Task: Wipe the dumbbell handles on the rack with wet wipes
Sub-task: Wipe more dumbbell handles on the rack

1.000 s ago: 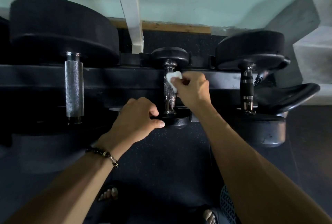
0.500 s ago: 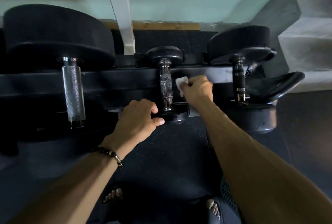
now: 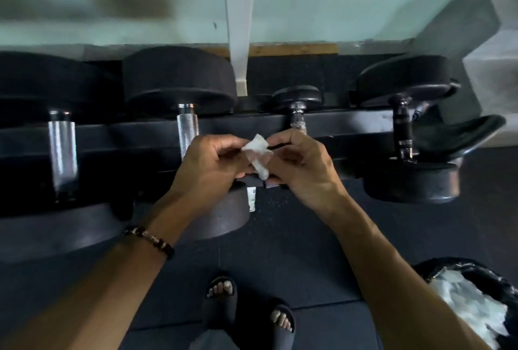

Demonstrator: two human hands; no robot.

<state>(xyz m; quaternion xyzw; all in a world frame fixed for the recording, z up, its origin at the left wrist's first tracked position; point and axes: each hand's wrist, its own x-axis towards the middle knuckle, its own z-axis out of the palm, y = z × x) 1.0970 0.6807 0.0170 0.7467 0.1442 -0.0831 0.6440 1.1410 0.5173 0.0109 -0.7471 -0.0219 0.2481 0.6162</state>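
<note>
The wet wipe (image 3: 258,159), crumpled and white, sits pinched between the curled fingers of the left hand (image 3: 211,164) and right hand (image 3: 301,166), held near the rack (image 3: 336,122) in front of the small dumbbell's handle (image 3: 297,119).

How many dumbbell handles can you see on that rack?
4: far left, left of centre beside the left hand, centre mostly behind the right hand, and right. More may sit beyond the frame.
</note>
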